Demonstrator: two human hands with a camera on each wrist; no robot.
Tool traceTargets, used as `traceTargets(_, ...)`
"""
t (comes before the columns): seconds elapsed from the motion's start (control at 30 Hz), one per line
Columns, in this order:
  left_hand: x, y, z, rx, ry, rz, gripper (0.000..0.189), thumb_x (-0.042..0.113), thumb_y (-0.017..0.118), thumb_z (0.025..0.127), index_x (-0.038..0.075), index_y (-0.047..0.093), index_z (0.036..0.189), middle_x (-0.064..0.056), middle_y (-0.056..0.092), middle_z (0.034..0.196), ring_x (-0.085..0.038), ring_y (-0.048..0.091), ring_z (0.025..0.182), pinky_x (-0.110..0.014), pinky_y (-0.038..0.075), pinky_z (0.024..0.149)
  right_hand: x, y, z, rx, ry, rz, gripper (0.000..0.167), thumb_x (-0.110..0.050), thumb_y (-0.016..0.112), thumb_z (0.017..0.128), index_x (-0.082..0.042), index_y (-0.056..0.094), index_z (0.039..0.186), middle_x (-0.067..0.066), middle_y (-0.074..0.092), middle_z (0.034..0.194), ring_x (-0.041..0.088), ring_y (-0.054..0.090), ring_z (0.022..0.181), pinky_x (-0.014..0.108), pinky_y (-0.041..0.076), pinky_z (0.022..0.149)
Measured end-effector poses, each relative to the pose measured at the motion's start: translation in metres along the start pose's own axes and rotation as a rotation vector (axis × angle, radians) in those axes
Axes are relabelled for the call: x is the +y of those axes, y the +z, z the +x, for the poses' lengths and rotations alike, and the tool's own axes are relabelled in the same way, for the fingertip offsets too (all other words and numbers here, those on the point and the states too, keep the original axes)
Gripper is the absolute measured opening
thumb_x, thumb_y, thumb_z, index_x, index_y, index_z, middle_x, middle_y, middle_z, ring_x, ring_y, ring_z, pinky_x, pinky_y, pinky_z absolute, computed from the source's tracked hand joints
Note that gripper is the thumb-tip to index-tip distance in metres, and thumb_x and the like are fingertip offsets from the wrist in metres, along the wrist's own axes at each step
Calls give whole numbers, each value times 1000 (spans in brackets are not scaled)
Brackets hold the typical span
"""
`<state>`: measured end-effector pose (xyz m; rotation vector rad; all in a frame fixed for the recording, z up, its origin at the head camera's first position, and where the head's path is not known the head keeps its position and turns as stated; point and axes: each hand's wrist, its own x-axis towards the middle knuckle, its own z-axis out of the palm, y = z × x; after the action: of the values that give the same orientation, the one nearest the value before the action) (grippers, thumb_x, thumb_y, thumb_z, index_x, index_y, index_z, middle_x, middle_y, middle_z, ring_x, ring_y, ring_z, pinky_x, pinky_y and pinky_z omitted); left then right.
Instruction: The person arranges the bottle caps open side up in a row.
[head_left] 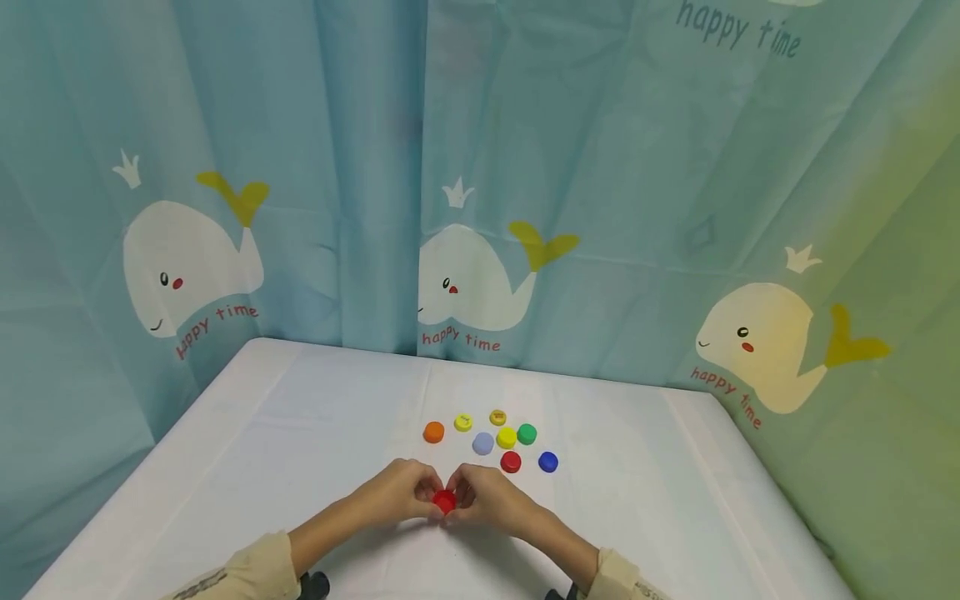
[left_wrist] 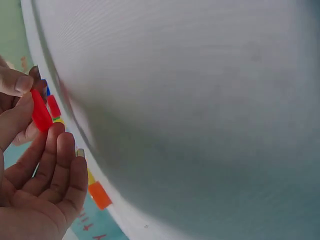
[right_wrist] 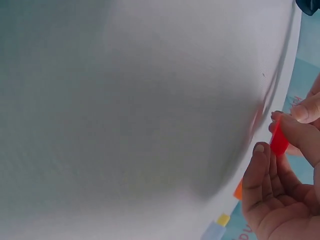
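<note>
Between both hands, just over the white table, is a red bottle cap [head_left: 444,501] with its hollow side facing the head view. My left hand [head_left: 399,493] pinches its left edge with thumb and fingertips, and my right hand [head_left: 489,497] pinches the right edge. In the left wrist view the cap [left_wrist: 41,112] appears edge-on, thumbs on one side and fingers on the other. The right wrist view likewise shows the cap [right_wrist: 279,140] held at the fingertips. A second red cap [head_left: 511,462] lies on the table just beyond the right hand.
Behind the hands several caps lie scattered on the white table [head_left: 315,433]: an orange cap [head_left: 433,432], a pale blue cap [head_left: 483,443], a green cap [head_left: 527,434], a dark blue cap [head_left: 548,462] and some yellow ones. A whale-print curtain [head_left: 375,167] hangs behind the table's far edge.
</note>
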<state>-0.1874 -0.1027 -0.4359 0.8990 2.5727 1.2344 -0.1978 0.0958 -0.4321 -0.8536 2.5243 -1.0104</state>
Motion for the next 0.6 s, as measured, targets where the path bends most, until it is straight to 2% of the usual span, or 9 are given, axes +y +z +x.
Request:
traceTargets(0.4,0,-6,-6,-22,-30,35,18,11,80,73,5,67,85,11,57,69,-3,50,64,-20,44,59,-6,5,7,-52,-29,-76,27,-10,80,75,-10,59,93,-11,58,74,1,52,66,14,47,65)
traceTargets(0.6,-1,-5,-7,-59,-17,18,18,7,81,71,5,66,81,9,53,65,-2,47,61,-20,43,57,-6,8,8,-93,2,-82,27,-11,80,75,-11,59,91,-11,57,73,0,53,65,15,47,64)
